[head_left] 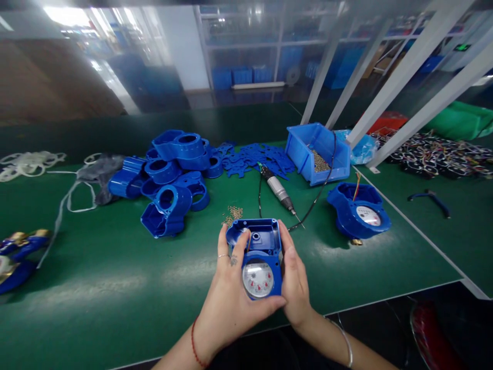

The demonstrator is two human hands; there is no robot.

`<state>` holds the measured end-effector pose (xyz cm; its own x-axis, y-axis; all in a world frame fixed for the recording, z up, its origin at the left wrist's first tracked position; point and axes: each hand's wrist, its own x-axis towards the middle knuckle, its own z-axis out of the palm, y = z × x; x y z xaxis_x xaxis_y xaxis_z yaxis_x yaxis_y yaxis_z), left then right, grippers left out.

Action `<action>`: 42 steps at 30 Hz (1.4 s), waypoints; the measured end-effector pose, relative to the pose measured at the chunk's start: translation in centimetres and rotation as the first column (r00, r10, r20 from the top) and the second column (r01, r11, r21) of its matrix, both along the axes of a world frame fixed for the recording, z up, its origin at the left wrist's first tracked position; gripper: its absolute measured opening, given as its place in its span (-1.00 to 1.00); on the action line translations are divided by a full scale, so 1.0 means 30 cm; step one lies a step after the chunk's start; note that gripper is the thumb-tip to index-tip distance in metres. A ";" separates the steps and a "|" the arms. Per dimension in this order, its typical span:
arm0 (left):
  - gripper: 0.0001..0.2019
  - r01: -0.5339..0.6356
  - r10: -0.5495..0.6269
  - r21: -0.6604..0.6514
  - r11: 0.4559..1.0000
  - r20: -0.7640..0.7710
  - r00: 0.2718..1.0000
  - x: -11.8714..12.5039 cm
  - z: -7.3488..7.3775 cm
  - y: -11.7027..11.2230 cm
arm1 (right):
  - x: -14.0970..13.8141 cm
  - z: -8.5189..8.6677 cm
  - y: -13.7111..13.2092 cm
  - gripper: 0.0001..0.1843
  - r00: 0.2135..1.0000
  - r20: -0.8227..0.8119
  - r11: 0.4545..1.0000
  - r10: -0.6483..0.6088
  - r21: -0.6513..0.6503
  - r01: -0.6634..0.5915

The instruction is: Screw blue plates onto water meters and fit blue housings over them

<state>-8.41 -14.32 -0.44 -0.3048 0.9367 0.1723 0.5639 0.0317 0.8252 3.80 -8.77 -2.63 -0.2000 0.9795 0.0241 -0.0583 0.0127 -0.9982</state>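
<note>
Both my hands hold a blue water meter (259, 257) with a round white dial, just above the green table's near edge. My left hand (227, 293) cups its left side and underside, with the index finger reaching into the open upper compartment. My right hand (295, 280) grips the right side. Just beyond the meter lies an electric screwdriver (278, 191) with a black cable, and to its left a small heap of loose screws (232, 213).
A pile of blue plastic housings (171, 180) lies at left centre, flat blue covers (254, 156) behind. A blue bin (318, 151) holds screws. Another meter (360, 213) sits at right. White frame struts (408, 67) rise at back right. Wired parts (435, 151) lie far right.
</note>
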 end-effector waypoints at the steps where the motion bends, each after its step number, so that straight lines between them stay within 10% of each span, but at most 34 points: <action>1: 0.06 -0.016 0.015 0.023 1.000 0.025 1.000 -0.013 0.018 0.000 | 0.002 0.026 0.001 -0.39 0.999 -0.035 0.999 0.037 0.003 -0.037; 6: -0.05 0.002 -0.005 0.007 1.000 0.438 0.899 -0.108 0.060 0.004 | -0.025 0.152 0.029 -0.44 0.924 -0.207 0.945 0.322 0.127 -0.301; 11: -0.22 -0.075 0.059 -0.024 0.997 0.858 0.510 -0.164 0.004 -0.010 | -0.063 0.187 0.106 -0.58 0.857 -0.265 0.894 0.443 0.210 -0.397; 14: -0.39 -0.163 0.139 -0.095 0.982 0.948 0.286 -0.206 -0.081 -0.040 | -0.051 0.167 0.148 -0.64 0.960 0.064 0.924 0.272 0.261 -0.279; 17: -0.56 -0.219 0.143 -0.107 0.970 0.978 0.154 -0.254 -0.167 -0.067 | -0.049 0.150 0.155 -0.67 0.714 0.633 0.796 0.300 0.247 -0.553; 19: -0.64 -0.294 0.127 -0.085 0.952 0.984 0.126 -0.270 -0.196 -0.072 | -0.069 0.146 0.142 -0.77 0.462 0.819 0.660 0.341 0.141 -0.738; 22: -0.60 -0.373 0.135 -0.081 0.924 0.983 0.122 -0.261 -0.181 -0.057 | -0.116 0.144 0.117 -0.81 0.327 0.893 0.571 0.309 0.101 -0.815; 34: -0.65 -0.414 0.201 -0.171 0.894 0.979 0.032 -0.222 -0.062 -0.031 | -0.120 0.055 0.094 -0.59 0.590 0.753 0.657 0.292 0.290 -0.695; 42: -0.71 -0.397 0.232 -0.198 0.896 0.972 0.041 -0.208 -0.039 -0.042 | -0.154 0.102 0.083 -0.65 0.578 0.770 0.709 0.272 0.245 -0.661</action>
<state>-14.64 -15.58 -1.61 -0.5421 0.7038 -0.4591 -0.7463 -0.1521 0.6480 -0.82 -6.28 0.44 -0.7744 0.6246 0.1005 0.4362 0.6422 -0.6303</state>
